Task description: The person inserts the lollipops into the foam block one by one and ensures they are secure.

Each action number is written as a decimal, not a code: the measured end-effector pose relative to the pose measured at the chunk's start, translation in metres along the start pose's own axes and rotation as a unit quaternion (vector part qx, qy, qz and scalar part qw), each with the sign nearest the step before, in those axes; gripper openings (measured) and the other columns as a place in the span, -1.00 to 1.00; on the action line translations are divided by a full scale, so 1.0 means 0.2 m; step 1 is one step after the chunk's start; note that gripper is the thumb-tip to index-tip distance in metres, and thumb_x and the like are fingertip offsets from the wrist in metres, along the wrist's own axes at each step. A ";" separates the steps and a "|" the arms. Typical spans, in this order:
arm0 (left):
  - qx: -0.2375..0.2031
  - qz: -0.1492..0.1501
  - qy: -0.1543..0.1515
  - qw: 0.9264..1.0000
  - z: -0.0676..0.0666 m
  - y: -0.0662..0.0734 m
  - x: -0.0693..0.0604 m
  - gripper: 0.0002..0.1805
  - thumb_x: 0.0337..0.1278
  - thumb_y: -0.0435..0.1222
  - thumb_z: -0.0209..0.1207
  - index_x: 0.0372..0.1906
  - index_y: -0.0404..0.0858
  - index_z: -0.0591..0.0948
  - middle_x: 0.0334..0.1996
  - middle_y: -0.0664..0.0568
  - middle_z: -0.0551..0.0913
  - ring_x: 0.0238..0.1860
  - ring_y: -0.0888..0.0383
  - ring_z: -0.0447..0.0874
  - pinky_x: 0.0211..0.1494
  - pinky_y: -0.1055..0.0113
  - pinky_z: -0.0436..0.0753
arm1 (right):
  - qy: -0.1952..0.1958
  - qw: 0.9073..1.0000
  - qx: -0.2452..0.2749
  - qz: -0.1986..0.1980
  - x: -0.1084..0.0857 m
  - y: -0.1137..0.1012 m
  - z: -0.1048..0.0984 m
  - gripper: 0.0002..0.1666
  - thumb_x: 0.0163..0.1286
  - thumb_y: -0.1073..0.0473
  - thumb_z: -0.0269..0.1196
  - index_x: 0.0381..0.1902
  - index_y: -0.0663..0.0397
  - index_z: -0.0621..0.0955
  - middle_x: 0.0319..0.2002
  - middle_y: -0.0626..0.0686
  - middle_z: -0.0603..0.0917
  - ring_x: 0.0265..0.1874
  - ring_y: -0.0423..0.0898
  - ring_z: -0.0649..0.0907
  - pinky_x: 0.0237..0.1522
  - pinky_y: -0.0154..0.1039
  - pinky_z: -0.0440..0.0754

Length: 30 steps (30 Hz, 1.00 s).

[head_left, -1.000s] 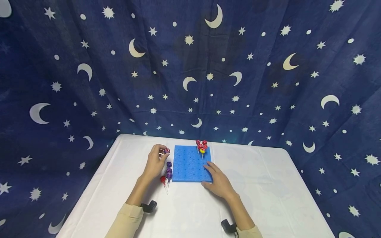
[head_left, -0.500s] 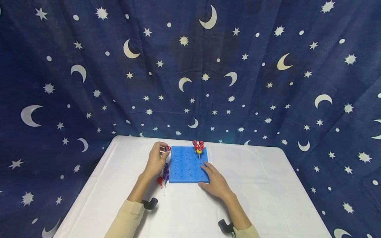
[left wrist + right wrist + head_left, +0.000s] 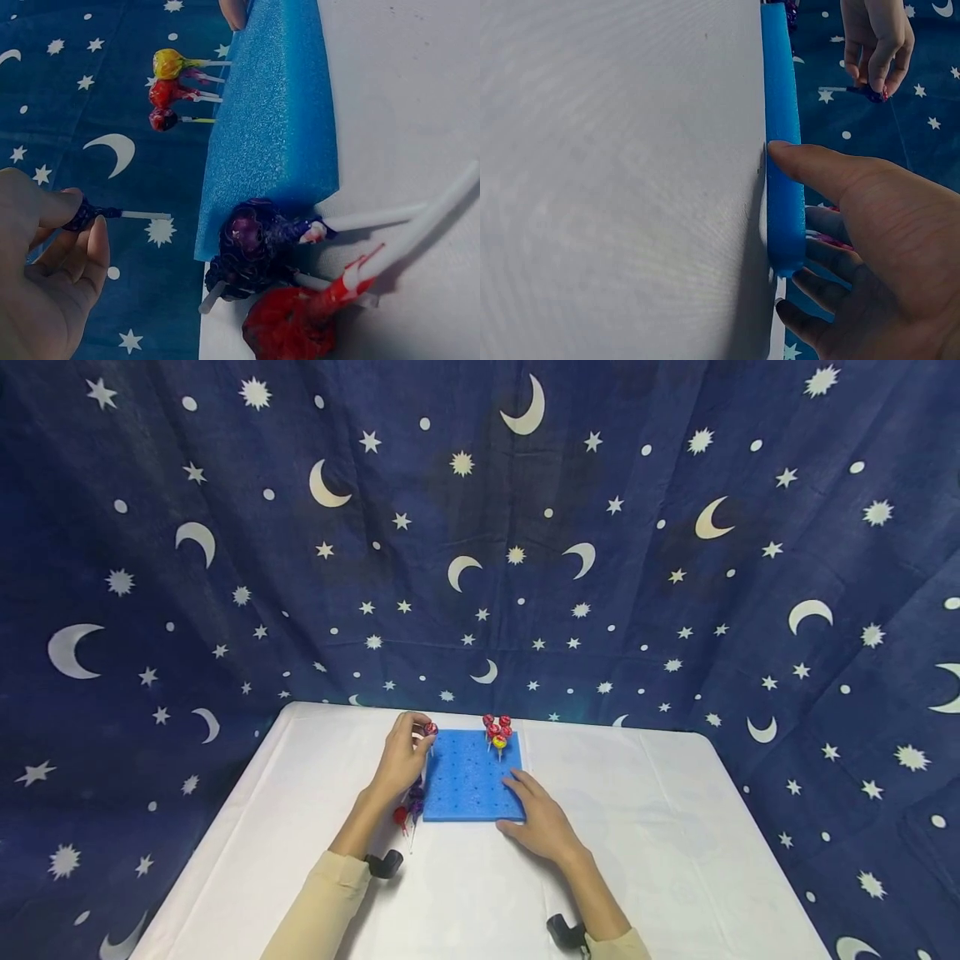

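My left hand (image 3: 400,762) pinches a dark purple-and-red lollipop (image 3: 431,728) by its wrapped head. Its white stick points down above the far left corner of a blue foam board (image 3: 468,789) dotted with small holes; in the left wrist view the stick's tip is apart from the foam. My right hand (image 3: 546,822) steadies the board's near right corner, its thumb (image 3: 799,161) against the front side and its fingers spread. Several red lollipops (image 3: 492,732) and a yellow lollipop (image 3: 500,742) stand upright in the foam at the far right.
Loose purple lollipops (image 3: 244,232) and a red lollipop (image 3: 289,326) lie on the white tablecloth (image 3: 480,893) against the board's left side, partly behind my left hand in the head view. A dark blue curtain (image 3: 420,527) with moons and stars hangs behind the table.
My left hand has carried the lollipop rightward, from beside the board to above its far left corner. The right hand stays at the board's edge. The head view has shifted slightly.
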State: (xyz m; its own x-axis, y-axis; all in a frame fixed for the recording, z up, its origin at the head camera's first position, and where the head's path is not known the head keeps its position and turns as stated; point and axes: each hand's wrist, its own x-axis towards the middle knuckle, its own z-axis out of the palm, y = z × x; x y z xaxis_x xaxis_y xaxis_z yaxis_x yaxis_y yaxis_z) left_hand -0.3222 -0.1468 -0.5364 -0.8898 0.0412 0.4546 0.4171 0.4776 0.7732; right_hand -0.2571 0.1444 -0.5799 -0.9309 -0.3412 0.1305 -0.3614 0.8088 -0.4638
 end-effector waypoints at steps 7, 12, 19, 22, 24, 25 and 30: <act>0.007 -0.005 -0.008 1.000 0.02 0.00 0.04 -0.72 0.37 -0.51 0.24 0.09 -0.35 0.50 -0.03 -0.14 0.54 -0.03 -0.03 0.67 -0.01 0.14 0.70 | 0.003 1.000 -0.002 0.002 0.00 -0.01 -0.01 -0.06 0.30 -0.17 0.49 0.54 -0.04 0.42 0.59 0.07 0.30 0.56 0.14 0.32 0.48 0.15 0.38; 0.011 -0.007 -0.008 1.000 0.04 0.01 0.06 -0.73 0.38 -0.53 0.22 0.09 -0.36 0.49 -0.03 -0.16 0.54 -0.01 -0.08 0.66 0.01 0.07 0.71 | 0.007 1.000 0.004 -0.004 0.00 -0.01 -0.01 -0.06 0.30 -0.14 0.49 0.54 0.00 0.42 0.59 0.11 0.31 0.55 0.17 0.32 0.48 0.18 0.38; 0.003 -0.012 -0.003 1.000 0.07 0.01 0.07 -0.72 0.36 -0.56 0.21 0.09 -0.39 0.50 -0.03 -0.19 0.55 -0.02 -0.10 0.66 0.02 0.06 0.71 | -0.002 1.000 0.004 0.003 0.00 -0.01 0.00 -0.06 0.31 -0.15 0.48 0.55 -0.02 0.42 0.60 0.10 0.29 0.56 0.16 0.31 0.48 0.17 0.38; 0.002 -0.007 -0.002 1.000 0.07 0.01 0.09 -0.72 0.34 -0.58 0.21 0.08 -0.41 0.50 -0.03 -0.21 0.54 -0.03 -0.11 0.65 0.02 0.07 0.70 | -0.003 1.000 0.006 0.008 0.00 0.00 0.00 -0.05 0.31 -0.17 0.48 0.56 -0.05 0.41 0.60 0.08 0.29 0.57 0.14 0.30 0.49 0.15 0.37; 0.006 -0.004 -0.001 1.000 0.08 0.00 0.09 -0.71 0.33 -0.58 0.21 0.08 -0.41 0.50 -0.03 -0.22 0.54 -0.03 -0.10 0.65 0.00 0.07 0.70 | -0.001 1.000 0.006 0.005 0.00 0.00 0.01 -0.05 0.30 -0.17 0.48 0.55 -0.05 0.42 0.60 0.08 0.30 0.56 0.14 0.31 0.49 0.15 0.37; 0.010 -0.005 -0.002 1.000 0.08 0.00 0.09 -0.71 0.32 -0.58 0.22 0.08 -0.41 0.50 -0.03 -0.21 0.54 -0.03 -0.10 0.65 0.00 0.08 0.70 | 0.000 1.000 0.006 0.004 0.00 0.00 0.01 -0.05 0.30 -0.18 0.48 0.55 -0.05 0.42 0.59 0.08 0.30 0.56 0.14 0.32 0.49 0.15 0.37; 0.013 -0.012 0.004 1.000 0.07 -0.01 0.11 -0.71 0.32 -0.57 0.23 0.07 -0.41 0.50 -0.03 -0.23 0.54 -0.03 -0.11 0.66 0.00 0.06 0.70 | 0.002 1.000 0.003 -0.001 0.00 0.00 0.00 -0.06 0.30 -0.19 0.48 0.55 -0.04 0.42 0.59 0.08 0.30 0.56 0.15 0.32 0.48 0.15 0.38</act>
State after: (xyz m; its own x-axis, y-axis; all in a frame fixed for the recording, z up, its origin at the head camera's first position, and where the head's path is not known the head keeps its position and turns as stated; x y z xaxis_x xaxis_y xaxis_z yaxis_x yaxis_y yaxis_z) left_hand -0.3450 -0.1342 -0.5356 -0.8977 0.0225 0.4400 0.3911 0.5009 0.7722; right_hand -0.2567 0.1437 -0.5803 -0.9306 -0.3406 0.1339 -0.3622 0.8052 -0.4695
